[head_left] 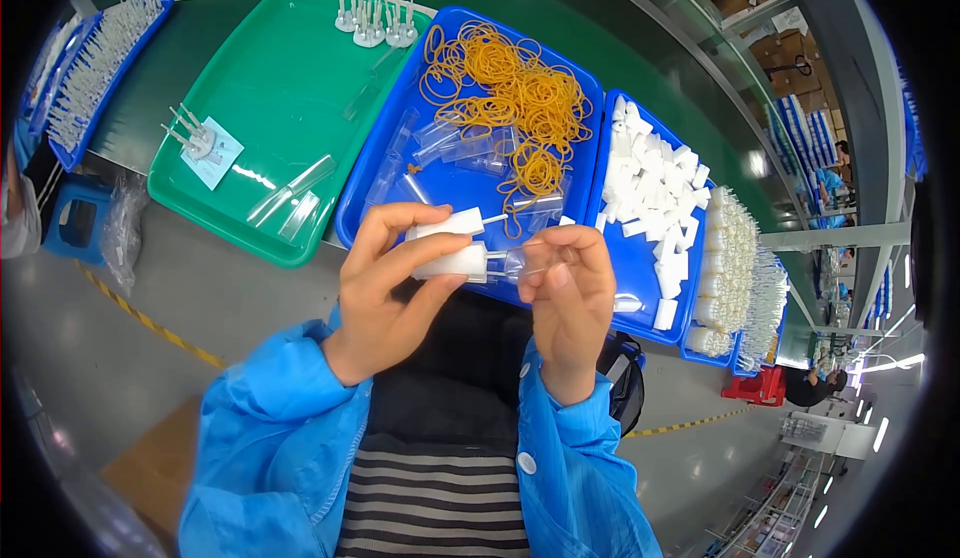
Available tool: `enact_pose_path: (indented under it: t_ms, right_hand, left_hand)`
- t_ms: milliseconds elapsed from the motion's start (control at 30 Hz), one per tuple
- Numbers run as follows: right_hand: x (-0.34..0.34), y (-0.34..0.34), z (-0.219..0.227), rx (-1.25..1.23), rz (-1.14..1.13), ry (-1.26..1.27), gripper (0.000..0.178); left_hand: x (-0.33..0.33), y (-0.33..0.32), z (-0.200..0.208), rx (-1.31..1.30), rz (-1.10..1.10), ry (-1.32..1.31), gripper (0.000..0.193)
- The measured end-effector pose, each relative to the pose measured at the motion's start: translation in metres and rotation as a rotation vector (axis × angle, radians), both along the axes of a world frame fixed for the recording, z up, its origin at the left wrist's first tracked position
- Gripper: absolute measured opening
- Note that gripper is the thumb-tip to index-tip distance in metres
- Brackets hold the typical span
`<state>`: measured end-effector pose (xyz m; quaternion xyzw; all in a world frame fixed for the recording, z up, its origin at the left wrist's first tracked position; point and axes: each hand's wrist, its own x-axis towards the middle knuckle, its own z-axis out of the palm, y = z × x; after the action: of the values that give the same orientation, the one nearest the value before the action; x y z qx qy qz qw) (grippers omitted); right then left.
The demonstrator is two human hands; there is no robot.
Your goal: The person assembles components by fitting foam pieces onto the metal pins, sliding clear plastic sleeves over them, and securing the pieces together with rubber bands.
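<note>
My left hand (pixel 378 303) is closed around white blocks (pixel 462 261) that have thin pale stems pointing right. One block sits above the other between my fingers and thumb. My right hand (pixel 572 308) pinches a small clear plastic sleeve (pixel 515 262) at the stem ends of the lower block. Whether the sleeve encloses those stems fully cannot be made out. Just beyond both hands is a blue tray (pixel 350 198), holding a heap of tan rubber bands (pixel 515 78) and loose clear plastic tubes (pixel 470 148).
On the left, a green tray (pixel 270 88) carries clear tubes (pixel 290 193) and clusters of white stemmed pieces (pixel 375 20). To the right, a second blue tray (pixel 640 313) holds many white blocks (pixel 650 173), with bundled white pieces (pixel 728 258) beyond. A blue stool (pixel 80 218) stands lower left.
</note>
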<state>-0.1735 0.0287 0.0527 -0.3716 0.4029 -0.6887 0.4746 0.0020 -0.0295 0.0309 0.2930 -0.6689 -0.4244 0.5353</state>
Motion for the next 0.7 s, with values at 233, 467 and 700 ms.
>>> enact_pose_path:
  t_ms: [233, 467, 700]
  right_hand:
    - [-0.007, 0.001, -0.004, 0.041, 0.102, -0.219, 0.030]
    - [0.001, 0.005, -0.004, -0.020, -0.181, 0.132, 0.024]
    - [0.006, 0.008, -0.001, -0.082, -0.208, 0.360, 0.019]
  left_hand:
    - [-0.001, 0.000, 0.005, -0.062, 0.016, -0.033, 0.032]
    - [0.000, 0.001, 0.004, -0.066, 0.040, -0.048, 0.031]
    - [-0.002, 0.000, 0.003, -0.067, 0.047, -0.035, 0.031]
